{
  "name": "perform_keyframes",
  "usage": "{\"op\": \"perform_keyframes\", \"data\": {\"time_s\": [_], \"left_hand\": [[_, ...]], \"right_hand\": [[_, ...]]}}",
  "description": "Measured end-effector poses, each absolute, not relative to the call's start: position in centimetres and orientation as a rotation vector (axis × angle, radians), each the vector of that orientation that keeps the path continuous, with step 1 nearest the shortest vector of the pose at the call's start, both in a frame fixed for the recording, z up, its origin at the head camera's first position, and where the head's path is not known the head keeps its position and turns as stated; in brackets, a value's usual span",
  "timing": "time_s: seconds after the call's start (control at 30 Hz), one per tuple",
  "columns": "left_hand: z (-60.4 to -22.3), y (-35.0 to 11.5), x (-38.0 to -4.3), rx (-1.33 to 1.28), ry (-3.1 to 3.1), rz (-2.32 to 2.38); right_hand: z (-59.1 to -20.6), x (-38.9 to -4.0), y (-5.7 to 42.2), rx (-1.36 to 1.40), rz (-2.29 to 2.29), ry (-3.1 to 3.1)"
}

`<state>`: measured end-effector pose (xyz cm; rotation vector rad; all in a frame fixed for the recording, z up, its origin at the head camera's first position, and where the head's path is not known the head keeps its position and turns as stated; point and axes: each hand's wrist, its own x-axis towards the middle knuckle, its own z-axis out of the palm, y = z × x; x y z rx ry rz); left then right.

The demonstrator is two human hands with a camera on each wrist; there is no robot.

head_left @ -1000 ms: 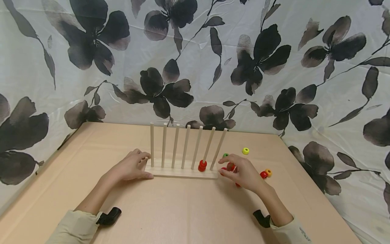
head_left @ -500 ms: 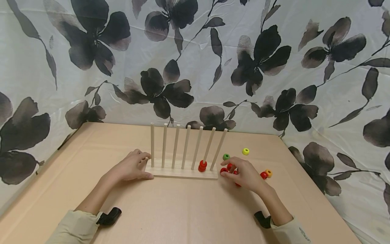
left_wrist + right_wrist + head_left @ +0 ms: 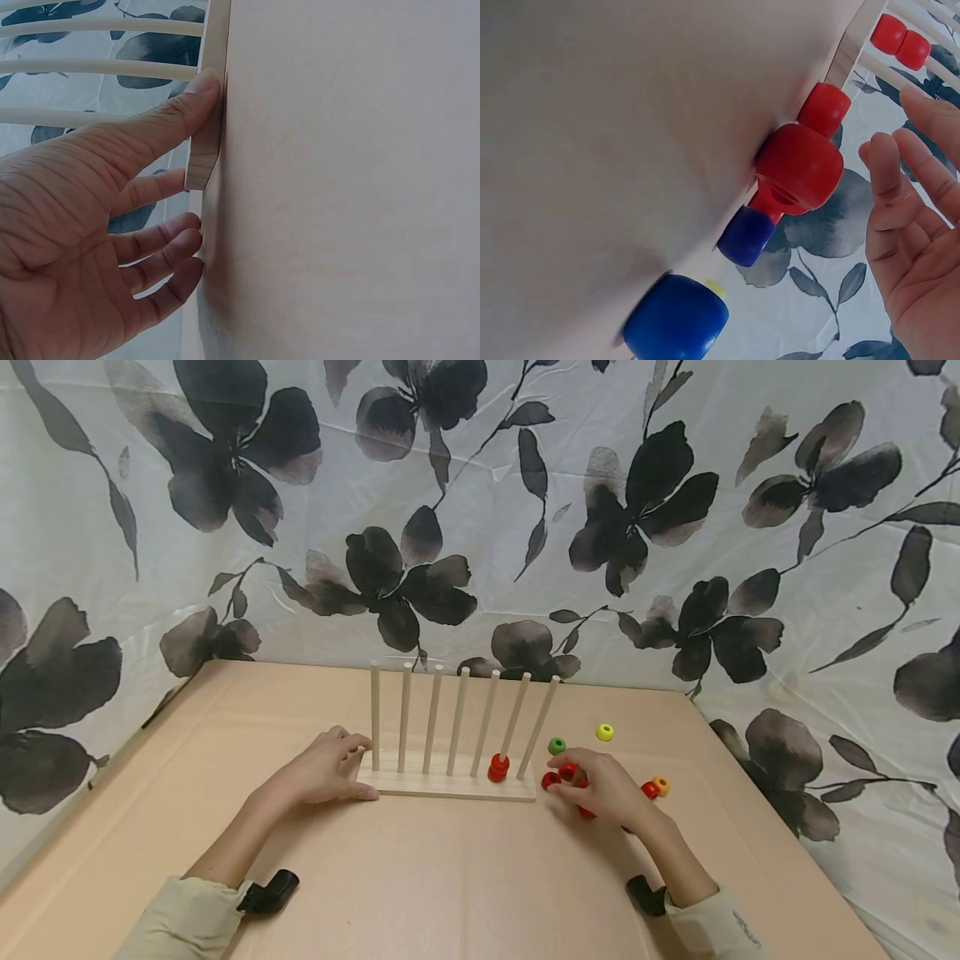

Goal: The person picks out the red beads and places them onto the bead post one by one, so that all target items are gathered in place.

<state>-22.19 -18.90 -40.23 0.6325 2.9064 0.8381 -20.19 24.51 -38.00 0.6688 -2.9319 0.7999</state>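
A wooden rack (image 3: 450,787) with several upright pegs stands mid-table. My left hand (image 3: 322,768) grips its left end; in the left wrist view the thumb (image 3: 196,94) presses the base's front and the index finger lies behind its end. Two red beads (image 3: 498,768) are stacked on the second peg from the right. Right of the rack, my right hand (image 3: 600,785) hovers over loose red beads (image 3: 551,780). In the right wrist view its fingers (image 3: 889,169) are loosely bent, apart from the red bead (image 3: 799,169), with nothing between them. The hand partly hides these beads from above.
Behind the right hand lie a green bead (image 3: 557,746) and a yellow bead (image 3: 604,732). An orange bead (image 3: 661,785) touches a red one farther right. The right wrist view also shows a large blue bead (image 3: 676,319). A floral cloth (image 3: 525,527) hangs behind the table.
My right hand has shifted slightly to the right, away from the rack's end, uncovering more of the green and red beads. The left hand and the rack have not moved.
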Motion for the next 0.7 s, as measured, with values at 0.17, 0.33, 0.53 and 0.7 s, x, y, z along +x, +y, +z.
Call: {"op": "perform_keyframes", "data": {"time_s": [0.17, 0.33, 0.53, 0.7], "left_hand": [[-40.2, -18.9, -22.2, 0.628, 2.905, 0.838], [-40.2, -18.9, -22.1, 0.634, 2.905, 0.837], [-40.1, -18.9, -22.0, 0.642, 2.9, 0.834], [-40.0, -18.9, -22.0, 0.637, 2.897, 0.835]], "right_hand": [[-38.2, -20.7, 24.9, 0.683, 0.807, -2.937], [-38.4, -21.0, 25.0, 0.682, 0.813, -2.953], [-38.6, -21.3, 25.0, 0.66, 0.8, -3.006], [-38.7, -21.6, 24.8, 0.64, 0.78, -3.044]]}}
